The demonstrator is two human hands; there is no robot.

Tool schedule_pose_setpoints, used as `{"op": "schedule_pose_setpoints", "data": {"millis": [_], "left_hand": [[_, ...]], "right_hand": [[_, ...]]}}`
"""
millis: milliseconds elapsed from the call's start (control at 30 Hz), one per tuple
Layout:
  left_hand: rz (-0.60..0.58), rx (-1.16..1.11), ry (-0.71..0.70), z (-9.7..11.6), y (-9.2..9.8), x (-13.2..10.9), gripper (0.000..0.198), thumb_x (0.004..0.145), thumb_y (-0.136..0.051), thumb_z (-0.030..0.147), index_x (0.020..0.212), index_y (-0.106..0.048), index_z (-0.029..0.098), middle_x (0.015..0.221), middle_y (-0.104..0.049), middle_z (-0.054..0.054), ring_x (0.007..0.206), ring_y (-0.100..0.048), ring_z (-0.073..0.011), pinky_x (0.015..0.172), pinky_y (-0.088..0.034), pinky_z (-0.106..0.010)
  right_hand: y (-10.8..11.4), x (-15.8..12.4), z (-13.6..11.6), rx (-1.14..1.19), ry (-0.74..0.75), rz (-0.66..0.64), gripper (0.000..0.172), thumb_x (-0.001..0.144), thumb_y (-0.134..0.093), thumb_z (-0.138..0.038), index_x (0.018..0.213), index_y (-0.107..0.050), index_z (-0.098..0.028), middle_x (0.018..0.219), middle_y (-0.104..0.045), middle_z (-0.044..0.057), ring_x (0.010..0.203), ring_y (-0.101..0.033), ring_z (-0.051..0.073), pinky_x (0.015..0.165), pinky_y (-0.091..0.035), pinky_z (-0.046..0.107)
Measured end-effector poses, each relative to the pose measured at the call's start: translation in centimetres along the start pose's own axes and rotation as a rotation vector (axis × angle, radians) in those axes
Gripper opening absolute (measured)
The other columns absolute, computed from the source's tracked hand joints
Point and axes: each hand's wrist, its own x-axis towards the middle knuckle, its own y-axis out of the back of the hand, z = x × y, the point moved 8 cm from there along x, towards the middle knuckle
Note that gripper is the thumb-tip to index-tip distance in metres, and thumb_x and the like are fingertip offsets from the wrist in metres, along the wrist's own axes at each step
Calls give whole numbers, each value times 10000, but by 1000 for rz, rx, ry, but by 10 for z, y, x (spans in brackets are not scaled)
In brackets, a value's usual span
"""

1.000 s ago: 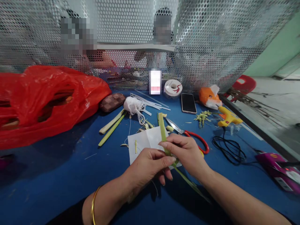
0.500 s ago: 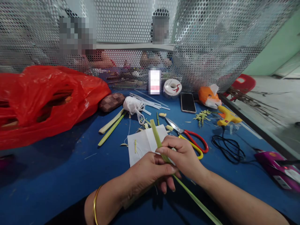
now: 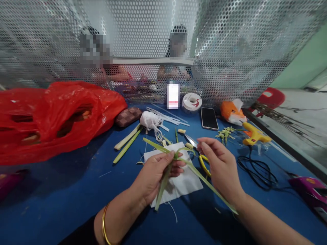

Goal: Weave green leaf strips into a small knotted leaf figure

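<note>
My left hand (image 3: 159,170) pinches a knot of crossed green leaf strips (image 3: 175,155) between thumb and fingers. One strip end points up and left, one hangs down, a short one curls right, and a long one runs down toward my right wrist. Off to the right, my right hand (image 3: 221,166) is raised with thumb and forefinger drawn close together; anything between them is hidden. White paper (image 3: 189,183) lies below the leaf strips. Behind my right hand are scissors (image 3: 191,140), partly covered, with one yellow handle showing.
A red plastic bag (image 3: 89,98) fills the left. Farther back are a checked pouch (image 3: 129,116), white string (image 3: 151,119), leaf stalks (image 3: 127,143), a tape roll (image 3: 191,101) and a phone (image 3: 209,118). A yellow glue gun (image 3: 255,134) with black cable (image 3: 258,172) lies right.
My right hand has let go of the leaf strip and moved right and away. My left hand still grips the strips, now fanned out in several directions. The view has tilted slightly upward.
</note>
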Motion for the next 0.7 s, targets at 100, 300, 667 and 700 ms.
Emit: {"op": "schedule_pose_setpoints", "data": {"millis": [100,300,667,700], "left_hand": [[15,-85,-62,13,1,1,326,687,-851,259,960,-779,96,881,-785,-121,751,-713,-148,772,-538,-225],[100,-150,-120,20,7,-2,209,714,-804,151,911,-780,88,832,-781,-119,784,-719,-151,800,-539,-218],[62,-152,-48,-9,-5,-2,311,669,-838,261,927,-750,111,743,-742,-83,478,-614,-150,432,-517,-274],[53,-151,-45,-10,-6,-2,319,662,-844,267,923,-754,106,729,-740,-84,491,-621,-156,433,-517,-273]], "right_hand": [[-8,-1,31,280,-312,-27,294,679,-843,-389,807,-673,-186,725,-644,-15,633,-581,108,582,-482,202],[-43,-32,57,472,-817,-277,409,497,-945,-254,791,-686,-136,684,-625,-17,484,-512,51,435,-440,157],[-73,-57,25,120,-346,-637,276,802,-726,-413,726,-681,-151,664,-574,-8,616,-476,111,579,-398,229],[-71,-56,27,105,-348,-606,283,808,-710,-419,710,-664,-157,651,-558,-13,610,-465,113,569,-388,231]]}}
